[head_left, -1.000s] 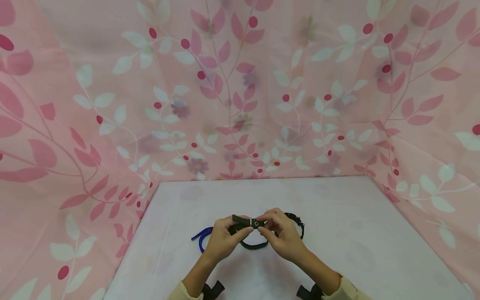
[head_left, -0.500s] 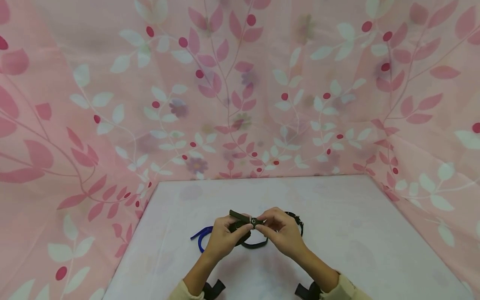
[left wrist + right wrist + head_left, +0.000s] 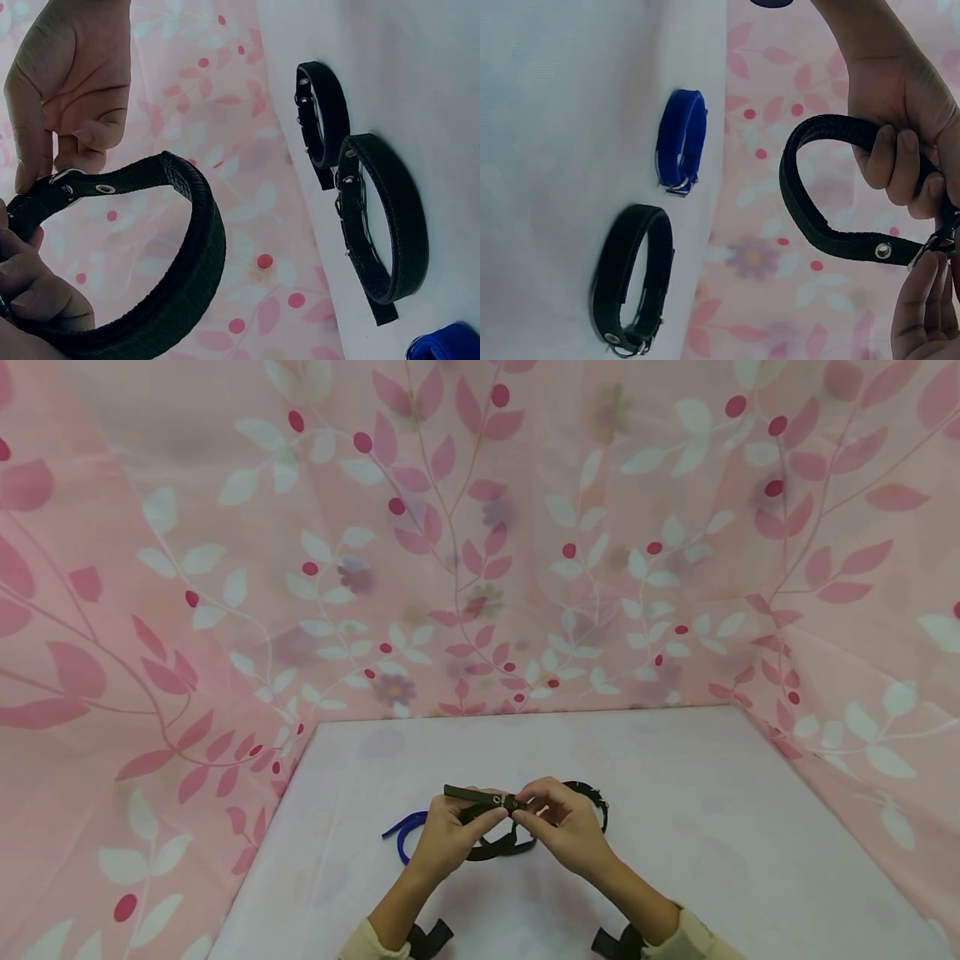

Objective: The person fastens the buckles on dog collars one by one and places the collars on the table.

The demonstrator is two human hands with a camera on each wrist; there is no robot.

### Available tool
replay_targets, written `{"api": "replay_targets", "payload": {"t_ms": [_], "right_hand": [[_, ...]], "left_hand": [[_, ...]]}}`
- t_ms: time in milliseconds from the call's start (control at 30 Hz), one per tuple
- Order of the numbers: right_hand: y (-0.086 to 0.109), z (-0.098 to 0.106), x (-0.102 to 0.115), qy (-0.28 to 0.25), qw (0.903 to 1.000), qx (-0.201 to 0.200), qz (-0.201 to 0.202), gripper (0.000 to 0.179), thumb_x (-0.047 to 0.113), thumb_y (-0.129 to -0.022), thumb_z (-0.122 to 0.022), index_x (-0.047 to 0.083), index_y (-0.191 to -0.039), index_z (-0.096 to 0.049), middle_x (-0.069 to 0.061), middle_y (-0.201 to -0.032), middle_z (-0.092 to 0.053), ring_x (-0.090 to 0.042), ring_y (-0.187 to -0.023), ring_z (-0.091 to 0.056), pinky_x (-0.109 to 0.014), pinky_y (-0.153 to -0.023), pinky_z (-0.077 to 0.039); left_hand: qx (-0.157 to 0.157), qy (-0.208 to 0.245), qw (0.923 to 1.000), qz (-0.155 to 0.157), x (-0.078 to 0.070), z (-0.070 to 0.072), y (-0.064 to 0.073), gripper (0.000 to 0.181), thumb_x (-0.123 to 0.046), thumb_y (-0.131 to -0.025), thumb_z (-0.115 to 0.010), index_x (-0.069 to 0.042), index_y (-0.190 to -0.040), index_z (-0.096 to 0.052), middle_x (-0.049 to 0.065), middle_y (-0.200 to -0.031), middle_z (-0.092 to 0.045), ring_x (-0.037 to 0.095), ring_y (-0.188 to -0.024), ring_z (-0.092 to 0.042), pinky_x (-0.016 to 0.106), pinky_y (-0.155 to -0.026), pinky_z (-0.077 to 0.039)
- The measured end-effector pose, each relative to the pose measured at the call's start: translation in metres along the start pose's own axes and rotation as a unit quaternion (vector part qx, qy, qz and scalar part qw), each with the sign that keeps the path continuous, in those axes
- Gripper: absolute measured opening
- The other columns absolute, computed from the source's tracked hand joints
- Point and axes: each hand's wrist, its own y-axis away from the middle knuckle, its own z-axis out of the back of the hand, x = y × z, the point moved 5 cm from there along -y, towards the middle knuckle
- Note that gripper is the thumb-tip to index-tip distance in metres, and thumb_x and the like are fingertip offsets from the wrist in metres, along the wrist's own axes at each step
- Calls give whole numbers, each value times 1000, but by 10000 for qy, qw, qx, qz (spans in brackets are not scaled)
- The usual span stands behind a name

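Note:
Both hands hold a dark green collar with metal eyelets and a buckle (image 3: 67, 180), raised above the table. In the head view its strap end (image 3: 467, 793) sticks out leftward, past my left hand (image 3: 442, 842). My left hand's fingers curl round the band near the buckle. My right hand (image 3: 572, 833) pinches the collar at the buckle with thumb and fingertips. The rest of the collar (image 3: 799, 187) hangs as a wide loop, an eyelet showing beside the buckle in the right wrist view. Fingers partly hide the buckle.
On the white table (image 3: 675, 777) lie a blue collar (image 3: 681, 139) at left, a dark green collar (image 3: 386, 217) in the middle and a black collar (image 3: 322, 112) at right. Pink floral cloth (image 3: 480, 543) stands behind and at the sides.
The strap end has slid leftward through the buckle, so more of it sticks out, with another eyelet visible. The held loop now shows lower, between the hands. Both hands stay nearly in place.

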Motion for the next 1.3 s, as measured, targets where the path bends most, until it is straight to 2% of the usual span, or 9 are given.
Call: {"api": "replay_targets", "payload": {"t_ms": [167,300,500,633,767,933,1067,1167,1300], "right_hand": [[0,-2,2,-242,9992,-179,-252,15,-4,-86,-71,5,-97,-67,-14,-90,-66,-13,-69,-58,-25,-53,-51],[1,-5,1,-517,9978,-314,-259,8,-1,-90,-68,7,-92,-70,-12,-91,-66,-11,-70,-56,-25,-55,-52],[5,-7,-2,-226,9994,-153,-215,12,0,-90,-68,7,-99,-71,-11,-97,-66,-10,-74,-58,-25,-57,-53],[8,-5,-5,202,9994,-193,-195,19,4,-89,-71,10,-108,-69,-9,-103,-64,-10,-79,-58,-25,-58,-54],[9,-6,-8,275,9990,30,-340,21,6,-89,-72,11,-110,-69,-4,-94,-67,-7,-76,-57,-25,-56,-52],[10,-9,-13,-109,9979,419,-474,18,7,-93,-67,6,-111,-69,-9,-87,-66,-8,-64,-56,-26,-50,-51],[9,-6,-15,-451,9970,227,-579,16,5,-95,-63,2,-111,-67,-15,-82,-61,-15,-57,-57,-30,-51,-52],[10,-2,-16,-564,9964,40,-633,17,3,-95,-63,1,-111,-67,-13,-81,-62,-18,-59,-59,-31,-54,-54],[12,-2,-18,-601,9959,86,-671,20,3,-94,-64,0,-113,-69,-11,-86,-62,-19,-61,-59,-32,-54,-55]], "left_hand": [[59,135,9999,70,0,-2,0,20,-16,-92,-71,-9,-110,-74,8,-106,-74,17,-98,-70,30,-88,-56],[61,219,9997,15,0,-5,0,19,-15,-92,-71,-8,-109,-75,9,-106,-74,18,-98,-71,31,-88,-56],[11,521,9982,282,2,-2,2,22,-15,-92,-71,-3,-111,-73,11,-109,-74,20,-103,-71,31,-92,-55],[-167,424,9986,279,1,5,3,23,-13,-92,-71,-1,-111,-73,11,-108,-75,20,-104,-70,32,-94,-53],[-129,400,9984,383,0,8,2,21,-14,-92,-70,-2,-110,-74,8,-107,-75,19,-104,-70,32,-94,-52],[-73,617,9930,1008,6,6,1,24,-18,-93,-70,-4,-111,-73,0,-84,-69,6,-71,-60,20,-66,-48],[-21,742,9873,1404,13,4,2,27,-21,-93,-69,-3,-114,-71,-1,-74,-58,6,-56,-44,18,-50,-37],[-43,809,9863,1436,17,4,4,27,-21,-95,-67,-3,-115,-70,0,-75,-59,6,-55,-46,18,-49,-38],[-106,760,9905,1140,16,4,4,24,-17,-97,-64,-2,-114,-70,2,-73,-57,7,-55,-46,18,-48,-37]]}}
